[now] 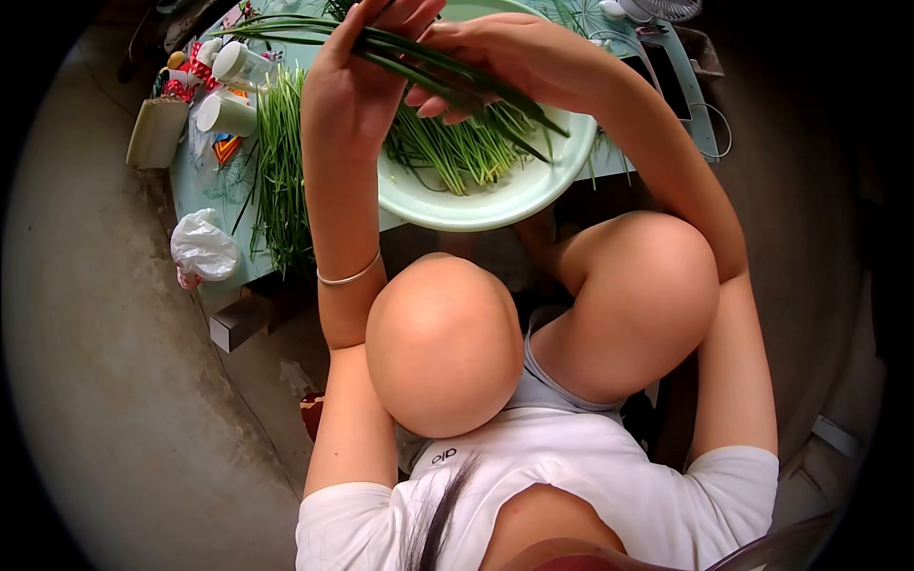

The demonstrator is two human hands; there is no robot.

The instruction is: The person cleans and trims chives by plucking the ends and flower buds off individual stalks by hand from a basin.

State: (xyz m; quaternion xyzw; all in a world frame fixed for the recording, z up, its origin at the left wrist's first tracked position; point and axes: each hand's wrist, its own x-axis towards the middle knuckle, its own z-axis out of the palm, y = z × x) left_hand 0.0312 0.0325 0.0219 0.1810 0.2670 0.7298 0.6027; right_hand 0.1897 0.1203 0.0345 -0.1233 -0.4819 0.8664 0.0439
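Observation:
A few long, flat garlic chive leaves (476, 81) stretch between my hands above a pale green basin (476, 218). My left hand (357, 90) holds them between thumb and palm, its fingers partly cut off by the top edge of the view. From the other side, my right hand (519, 62) curls around the same leaves, its thumb above and its fingertips below. A cut bunch of chives (457, 157) lies inside the basin. Left of my left forearm, a thick pile of chives (284, 171) hangs over the table's front edge.
Two white cups (227, 112) lie tipped near red dotted wrapping and a box (157, 133) on the table's left side. A crumpled white plastic bag (205, 245) sits at the left corner. A tablet-like device (666, 81) and small fan (666, 8) are at the right.

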